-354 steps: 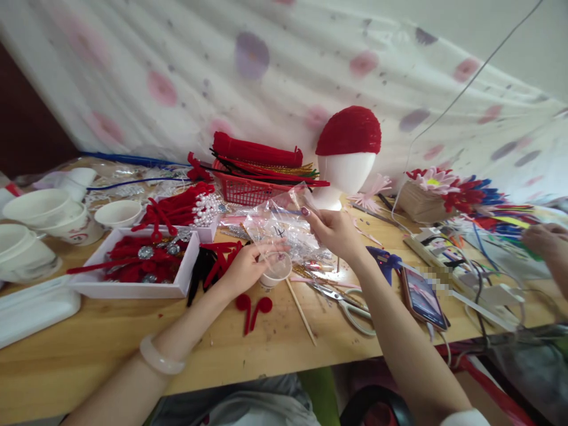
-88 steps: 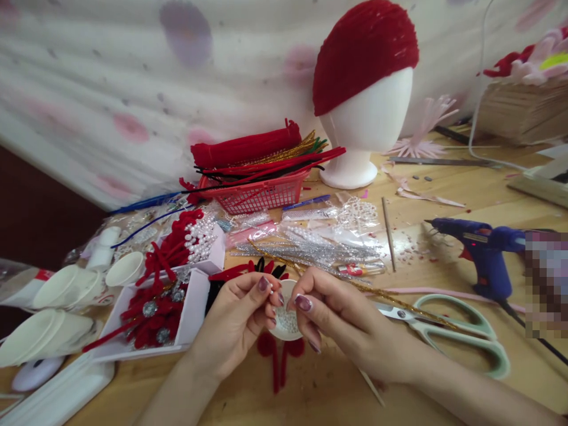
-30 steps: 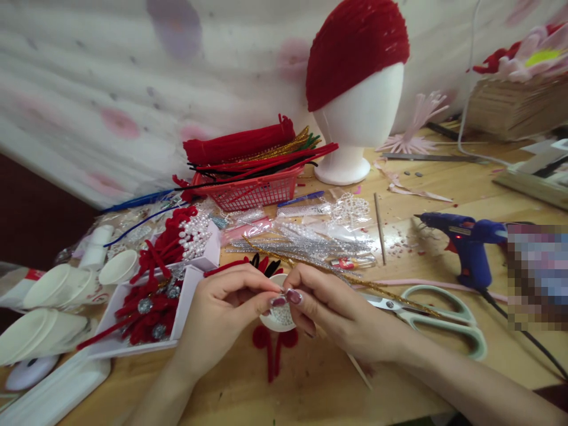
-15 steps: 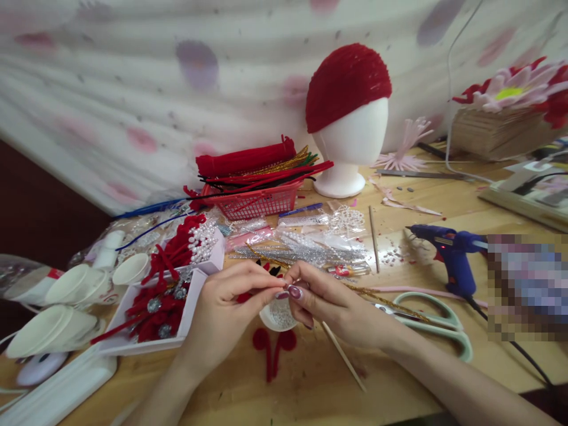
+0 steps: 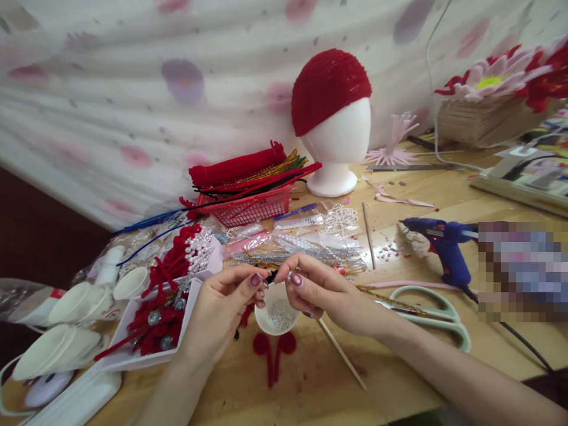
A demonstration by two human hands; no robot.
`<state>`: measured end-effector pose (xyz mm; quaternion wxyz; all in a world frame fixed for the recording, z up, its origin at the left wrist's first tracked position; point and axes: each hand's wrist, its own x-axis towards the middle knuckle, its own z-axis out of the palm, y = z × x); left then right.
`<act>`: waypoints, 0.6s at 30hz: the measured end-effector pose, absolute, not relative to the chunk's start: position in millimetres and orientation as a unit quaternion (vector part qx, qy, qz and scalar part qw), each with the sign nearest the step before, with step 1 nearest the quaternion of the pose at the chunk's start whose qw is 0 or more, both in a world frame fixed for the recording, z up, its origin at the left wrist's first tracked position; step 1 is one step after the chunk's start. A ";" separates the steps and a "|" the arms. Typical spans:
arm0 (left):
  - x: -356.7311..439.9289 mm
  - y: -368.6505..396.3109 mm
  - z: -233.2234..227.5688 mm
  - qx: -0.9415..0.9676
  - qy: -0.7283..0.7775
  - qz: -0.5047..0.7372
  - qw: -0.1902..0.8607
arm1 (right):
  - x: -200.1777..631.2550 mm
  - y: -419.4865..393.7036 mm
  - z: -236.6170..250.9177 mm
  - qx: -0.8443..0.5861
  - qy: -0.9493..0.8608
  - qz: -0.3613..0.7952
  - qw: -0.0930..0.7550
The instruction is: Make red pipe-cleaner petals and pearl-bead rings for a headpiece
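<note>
My left hand [image 5: 222, 310] and my right hand [image 5: 326, 293] meet just above a small white cup [image 5: 276, 310] holding tiny white beads, near the table's front edge. The right thumb and forefinger pinch what looks like a small pale bead [image 5: 290, 274]. The left fingertips are pressed together a few centimetres to its left; anything between them is too small to see. A red pipe-cleaner loop shape [image 5: 273, 352] lies flat in front of the cup. A thin wooden stick [image 5: 344, 358] lies under my right wrist.
To the right lie mint-handled scissors [image 5: 428, 310] and a blue glue gun [image 5: 446, 248] with its cord. A white tray [image 5: 189, 307] of red ornaments and paper cups [image 5: 66, 313] sit left. Behind are bead bags [image 5: 310, 236], a red basket [image 5: 248, 207] and a foam head [image 5: 335, 148] in a red cap.
My fingertips, pressed together over the cup half a second ago, have drawn slightly apart. The view has shifted a little; the cup stays in place.
</note>
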<state>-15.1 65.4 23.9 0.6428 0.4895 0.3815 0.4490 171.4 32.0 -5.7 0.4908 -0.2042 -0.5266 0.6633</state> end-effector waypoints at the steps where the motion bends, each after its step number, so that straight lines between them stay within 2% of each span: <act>1: -13.3 65.2 24.5 0.458 0.381 0.444 0.670 | 171.0 32.0 -6.0 -0.204 -0.526 0.660 0.496; 6: -7.9 63.1 23.7 0.384 0.375 0.407 0.739 | 169.9 27.3 -4.0 -0.215 -0.534 0.648 0.499; 12: -8.2 63.0 14.0 0.393 0.336 0.416 0.748 | 174.2 21.0 4.7 -0.288 -0.627 0.559 0.461; 18: -6.8 63.2 11.4 0.439 0.289 0.398 0.752 | 177.6 20.7 9.5 -0.294 -0.692 0.495 0.436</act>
